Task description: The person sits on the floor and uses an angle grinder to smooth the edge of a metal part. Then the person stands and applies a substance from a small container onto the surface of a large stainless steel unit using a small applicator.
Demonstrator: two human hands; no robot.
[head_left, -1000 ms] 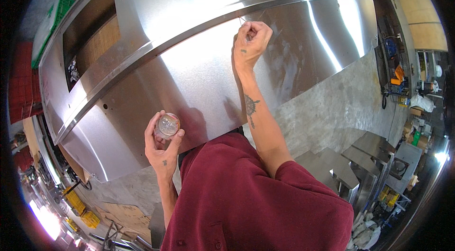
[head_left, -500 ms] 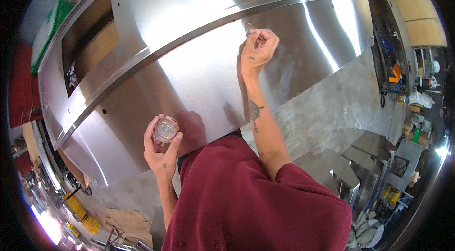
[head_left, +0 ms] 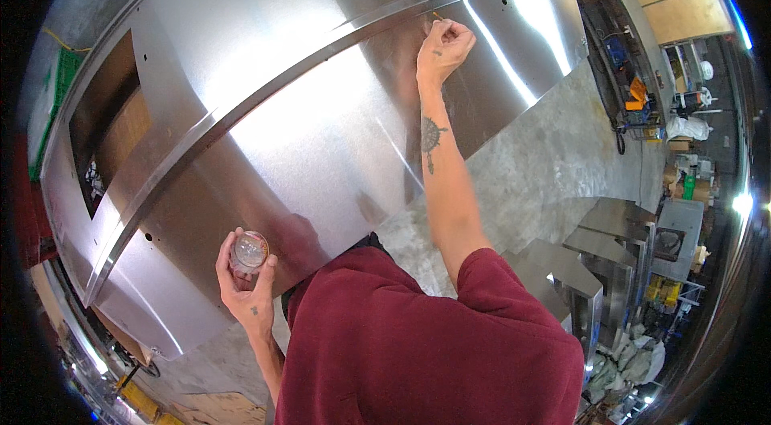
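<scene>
One large stainless steel panel (head_left: 305, 88) fills most of the view, its long axis running from about 8 o'clock to 2 o'clock, with one raised fold line bending across it along the same direction and one rectangular cutout (head_left: 108, 132) near its 9 o'clock end. Beneath and beyond it lies a grey concrete floor (head_left: 554, 152), and at 4 o'clock stand several smaller steel box parts (head_left: 610, 264). The person, in one dark red shirt (head_left: 418, 345), leans over the panel from 6 o'clock. Two hands are in view. The right hand (head_left: 444, 46) reaches out to about 1 o'clock, the forearm stretched long up the sheet, its grip closed into a fist pressed against the metal just below the fold line; one thin, pale stick-like tool (head_left: 434, 16) pokes out of the top of the fist, pointing toward 11 o'clock, too small to identify. The left hand (head_left: 245, 284) sits at about 7 o'clock beside the panel's lower edge, its grip wrapped around one small round clear jar (head_left: 249, 251), fingers curled on its sides and the thumb across it; the jar stands with its round top facing the camera, so its axis points up at the viewer, and the contents look reddish but are unclear.
</scene>
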